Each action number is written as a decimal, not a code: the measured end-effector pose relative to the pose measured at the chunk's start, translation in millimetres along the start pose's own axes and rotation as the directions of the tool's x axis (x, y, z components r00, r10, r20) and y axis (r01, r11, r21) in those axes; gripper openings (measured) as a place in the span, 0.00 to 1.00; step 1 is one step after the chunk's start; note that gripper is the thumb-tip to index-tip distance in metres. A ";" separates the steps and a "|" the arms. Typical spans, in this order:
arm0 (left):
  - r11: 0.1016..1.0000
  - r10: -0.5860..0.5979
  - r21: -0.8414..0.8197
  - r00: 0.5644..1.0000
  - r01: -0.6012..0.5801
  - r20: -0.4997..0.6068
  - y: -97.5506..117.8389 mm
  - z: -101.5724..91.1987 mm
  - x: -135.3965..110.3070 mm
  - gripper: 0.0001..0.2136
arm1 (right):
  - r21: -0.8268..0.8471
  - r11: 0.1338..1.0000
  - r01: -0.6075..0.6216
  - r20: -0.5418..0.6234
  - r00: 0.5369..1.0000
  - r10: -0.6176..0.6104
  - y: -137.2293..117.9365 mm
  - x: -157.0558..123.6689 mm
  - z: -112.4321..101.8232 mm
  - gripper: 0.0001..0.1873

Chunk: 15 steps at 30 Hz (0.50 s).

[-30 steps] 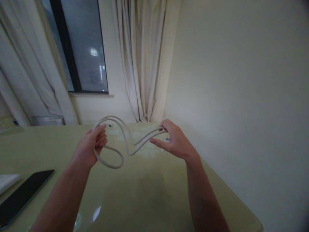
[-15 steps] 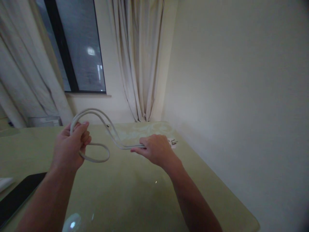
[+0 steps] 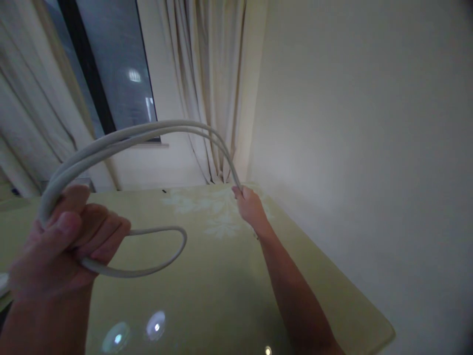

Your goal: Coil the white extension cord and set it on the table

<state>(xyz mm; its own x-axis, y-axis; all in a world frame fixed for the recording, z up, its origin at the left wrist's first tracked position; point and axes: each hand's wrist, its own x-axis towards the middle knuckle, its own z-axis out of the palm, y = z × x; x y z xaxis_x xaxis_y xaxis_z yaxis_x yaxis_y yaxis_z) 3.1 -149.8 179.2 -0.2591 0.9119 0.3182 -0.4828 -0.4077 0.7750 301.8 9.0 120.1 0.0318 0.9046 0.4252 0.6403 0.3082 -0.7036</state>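
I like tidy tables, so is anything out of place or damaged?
Only a dark speck near the far edge of the table: it looks stray, but is too small to identify. The cable shows no visible break.

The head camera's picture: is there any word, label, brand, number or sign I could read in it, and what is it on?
No readable text: none shows on the cable, table or wall.
The pale pattern on the table looks leaf-like, not like writing.
The dark speck is too small to make out.
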 end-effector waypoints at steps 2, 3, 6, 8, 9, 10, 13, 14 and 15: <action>0.994 0.070 0.078 0.990 -0.080 0.120 -1.1 -7.1 4.2 0.36 | 0.286 0.957 -0.054 -0.017 0.998 0.061 9.1 10.6 -8.2 0.24; 0.985 0.104 0.115 0.979 -0.125 0.173 -1.6 -7.8 6.0 0.35 | 0.423 0.901 -0.091 -0.012 0.994 0.106 12.8 14.5 -12.0 0.23; 0.983 0.044 0.167 0.985 -0.072 0.169 -3.3 -0.4 10.1 0.33 | 0.700 0.699 -0.145 0.000 0.979 0.204 21.9 21.5 -23.7 0.21; 0.983 0.009 0.179 0.990 -0.034 0.139 -4.9 7.0 13.9 0.32 | 0.752 0.646 -0.131 -0.038 0.970 0.242 27.3 23.6 -32.4 0.21; 0.983 0.003 0.183 0.993 -0.025 0.119 -6.0 9.4 16.7 0.32 | 0.744 0.656 -0.125 -0.069 0.963 0.262 30.1 24.2 -36.6 0.22; 0.983 0.008 0.179 0.996 -0.024 0.091 -7.4 10.3 20.4 0.31 | 0.719 0.684 -0.119 -0.102 0.956 0.274 32.8 24.7 -40.7 0.22; 0.991 0.017 0.135 0.999 -0.010 -0.049 -14.4 4.6 34.6 0.26 | 0.594 0.801 -0.076 -0.192 0.953 0.233 40.1 25.3 -49.7 0.24; 0.993 -0.002 0.114 0.994 0.014 -0.105 -17.5 1.1 39.5 0.23 | 0.544 0.837 -0.056 -0.208 0.958 0.199 42.0 25.0 -51.6 0.25; 0.995 -0.033 0.088 0.987 0.047 -0.156 -21.1 -2.4 44.0 0.22 | 0.492 0.870 -0.039 -0.218 0.962 0.167 43.4 24.4 -53.0 0.25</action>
<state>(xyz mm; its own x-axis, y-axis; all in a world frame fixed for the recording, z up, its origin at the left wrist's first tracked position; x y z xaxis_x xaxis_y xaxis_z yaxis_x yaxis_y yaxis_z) -0.1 -101.1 175.6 -0.3704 0.9062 0.2038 -0.4187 -0.3587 0.8343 371.0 28.9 130.1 0.3050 0.8568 0.4157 0.1786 0.3773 -0.9087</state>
